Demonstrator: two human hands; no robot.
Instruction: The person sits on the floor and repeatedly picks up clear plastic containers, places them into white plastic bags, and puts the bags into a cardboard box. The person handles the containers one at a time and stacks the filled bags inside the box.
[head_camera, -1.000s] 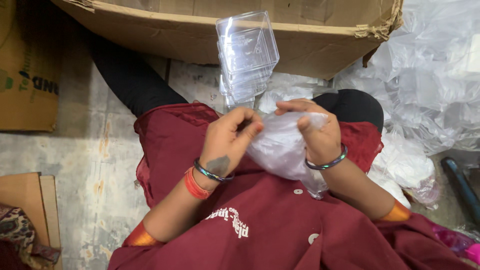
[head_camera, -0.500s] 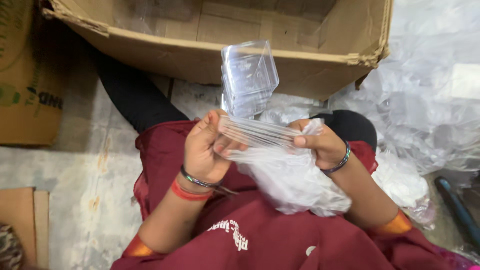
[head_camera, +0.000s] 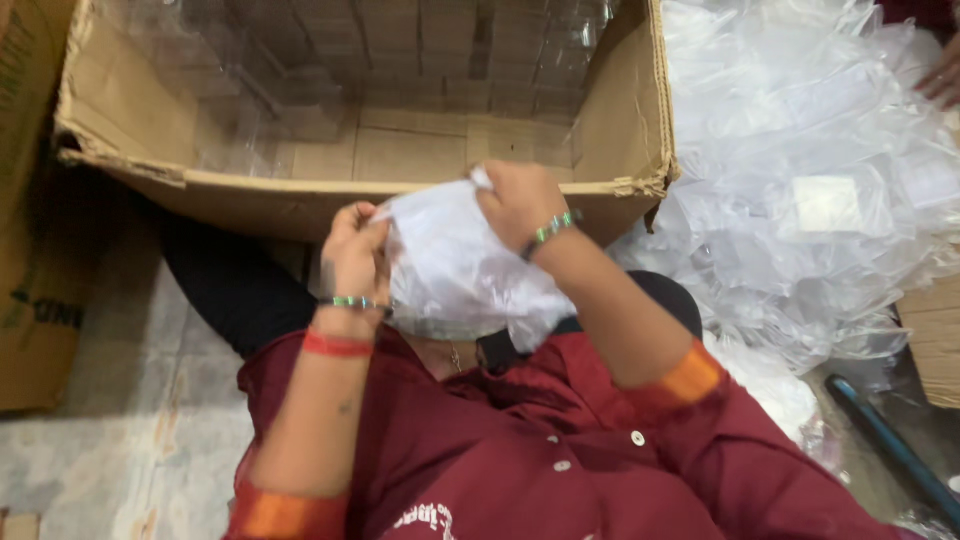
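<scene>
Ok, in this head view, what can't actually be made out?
- What the white plastic bag contains: the cloudy film hides it.
- Fingertips of the left hand and right hand: buried in the film.
- Clear items inside the cardboard box: transparent, blurred, cut by the top edge.
- Another person's hand: cut by the right edge.
- The white square in the heap of clear bags: too small and glare-washed to identify.

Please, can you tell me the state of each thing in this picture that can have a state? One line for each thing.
Plastic bag: held up, bunched, gripped by both hands.
Left hand: closed on the bag's left edge.
Right hand: closed on the bag's top.
Cardboard box: open, rim torn, clear containers stacked inside.
Pile of plastic bags: loose and crumpled, beside the box.
</scene>
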